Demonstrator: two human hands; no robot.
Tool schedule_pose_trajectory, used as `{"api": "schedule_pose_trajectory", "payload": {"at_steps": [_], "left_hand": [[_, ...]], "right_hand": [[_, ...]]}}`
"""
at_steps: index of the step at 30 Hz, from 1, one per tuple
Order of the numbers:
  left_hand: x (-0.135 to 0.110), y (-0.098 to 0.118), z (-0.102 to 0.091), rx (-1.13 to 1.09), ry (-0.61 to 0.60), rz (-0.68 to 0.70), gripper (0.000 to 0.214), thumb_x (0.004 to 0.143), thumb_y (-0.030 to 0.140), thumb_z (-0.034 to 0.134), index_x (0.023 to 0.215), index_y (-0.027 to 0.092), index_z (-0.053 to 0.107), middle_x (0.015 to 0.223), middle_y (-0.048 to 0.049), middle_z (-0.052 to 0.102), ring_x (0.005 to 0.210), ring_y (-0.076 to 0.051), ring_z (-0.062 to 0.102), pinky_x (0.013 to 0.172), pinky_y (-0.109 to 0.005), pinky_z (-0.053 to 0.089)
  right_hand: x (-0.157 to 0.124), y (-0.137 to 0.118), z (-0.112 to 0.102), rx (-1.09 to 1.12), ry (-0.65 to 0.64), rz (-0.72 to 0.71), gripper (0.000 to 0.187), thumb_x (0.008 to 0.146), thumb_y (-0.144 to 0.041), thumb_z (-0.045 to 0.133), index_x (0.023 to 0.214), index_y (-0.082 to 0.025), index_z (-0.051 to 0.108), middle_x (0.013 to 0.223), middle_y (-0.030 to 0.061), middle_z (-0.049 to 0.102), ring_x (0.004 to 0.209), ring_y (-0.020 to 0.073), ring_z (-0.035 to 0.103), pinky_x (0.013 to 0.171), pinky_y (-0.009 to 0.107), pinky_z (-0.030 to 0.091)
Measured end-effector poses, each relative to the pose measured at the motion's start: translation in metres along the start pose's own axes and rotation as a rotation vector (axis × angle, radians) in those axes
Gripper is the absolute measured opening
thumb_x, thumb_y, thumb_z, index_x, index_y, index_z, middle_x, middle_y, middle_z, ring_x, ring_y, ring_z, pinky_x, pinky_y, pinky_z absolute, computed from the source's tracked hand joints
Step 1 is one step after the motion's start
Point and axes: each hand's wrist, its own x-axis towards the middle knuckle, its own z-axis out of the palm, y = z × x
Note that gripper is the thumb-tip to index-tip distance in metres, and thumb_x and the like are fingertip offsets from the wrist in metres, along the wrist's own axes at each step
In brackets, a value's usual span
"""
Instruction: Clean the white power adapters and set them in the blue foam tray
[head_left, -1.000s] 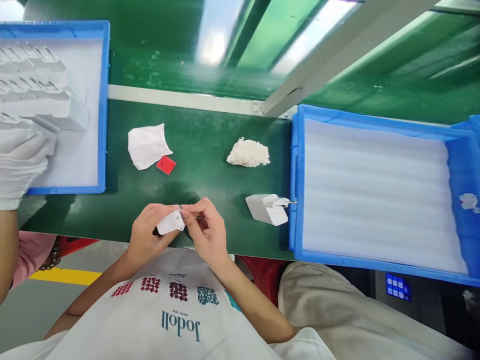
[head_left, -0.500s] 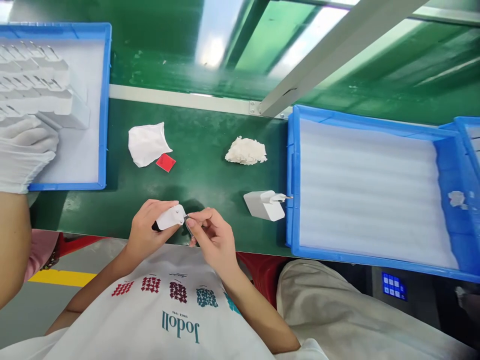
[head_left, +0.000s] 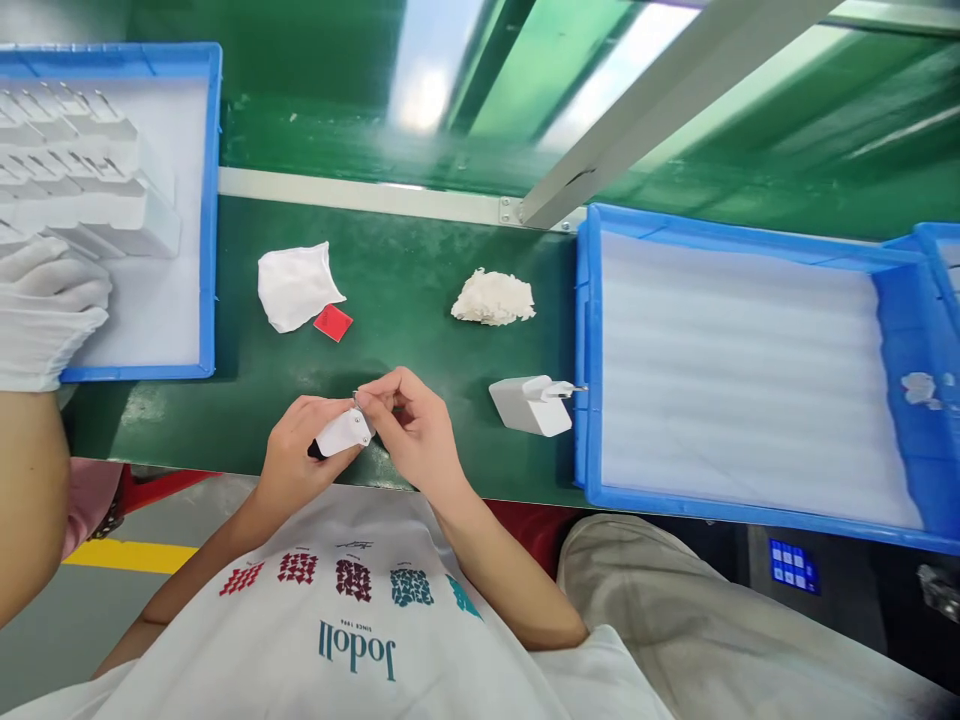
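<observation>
My left hand (head_left: 304,440) is closed around a white plug charger (head_left: 341,434), whose end with two small metal pin tips faces right. A dark patch shows at the charger's lower left side. Pinched between the thumb and fingers of my right hand (head_left: 412,425) is a small thin grey piece (head_left: 355,397), mostly hidden, at the charger's upper right edge. To the right, a second white plug charger (head_left: 529,405) lies on the green table with its plug pointing at a blue tray.
The blue tray (head_left: 589,350), lined with white foam, stands at right. At left, another person's gloved hand (head_left: 52,300) rests in a blue tray (head_left: 208,220) holding rows of chargers. A white cloth (head_left: 296,288), red square (head_left: 333,322) and crumpled off-white pile (head_left: 493,298) lie behind my hands.
My right hand has moved up and slightly left, taking the thin grey piece from the charger's right end to its upper edge. My left hand stays nearly still.
</observation>
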Motion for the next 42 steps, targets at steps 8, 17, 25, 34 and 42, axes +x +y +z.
{"api": "schedule_pose_trajectory", "payload": {"at_steps": [8,17,25,34,42], "left_hand": [[-0.002,0.000,0.002,0.028,-0.021,-0.063,0.025,0.087,0.024,0.070,0.111,0.024,0.067,0.105,-0.0037,0.077,0.089,-0.019,0.068,0.079,-0.032,0.057],[-0.002,-0.002,-0.010,-0.067,-0.201,-0.070,0.049,0.089,0.016,0.059,0.137,0.024,0.055,0.126,-0.0076,0.069,0.115,-0.021,0.064,0.094,-0.033,0.055],[-0.008,0.006,0.000,0.084,-0.018,-0.040,0.059,0.091,0.023,0.064,0.147,0.025,0.047,0.124,-0.0087,0.070,0.105,-0.023,0.063,0.092,-0.037,0.055],[-0.013,-0.006,-0.017,-0.071,-0.175,-0.143,0.068,0.082,0.026,0.076,0.143,0.031,0.048,0.123,-0.0070,0.057,0.090,-0.017,0.064,0.079,-0.032,0.059],[-0.008,-0.008,-0.014,-0.085,-0.114,-0.179,0.059,0.076,0.032,0.083,0.125,0.024,0.052,0.127,-0.0094,0.065,0.108,-0.023,0.066,0.087,-0.035,0.056]], "right_hand": [[-0.045,0.018,-0.014,0.073,-0.029,0.054,0.020,0.092,-0.039,0.066,0.082,-0.022,0.065,0.068,-0.0045,0.049,0.052,0.0083,0.043,0.048,0.024,0.038],[-0.049,0.020,-0.006,0.032,-0.006,-0.034,0.024,0.095,-0.042,0.062,0.111,-0.025,0.068,0.089,0.0031,0.067,0.076,0.0145,0.063,0.066,0.028,0.059],[-0.035,0.019,0.000,-0.041,0.063,-0.145,0.024,0.098,-0.037,0.056,0.117,-0.027,0.067,0.096,0.0039,0.064,0.085,0.0152,0.064,0.072,0.028,0.060],[-0.025,0.018,-0.007,0.059,0.075,-0.086,0.020,0.095,-0.042,0.061,0.103,-0.024,0.065,0.087,0.0019,0.065,0.076,0.0144,0.064,0.072,0.030,0.057],[-0.042,0.010,-0.013,-0.045,0.071,-0.081,0.016,0.096,-0.039,0.059,0.095,-0.023,0.062,0.074,-0.0018,0.061,0.065,0.0126,0.059,0.061,0.026,0.051]]}}
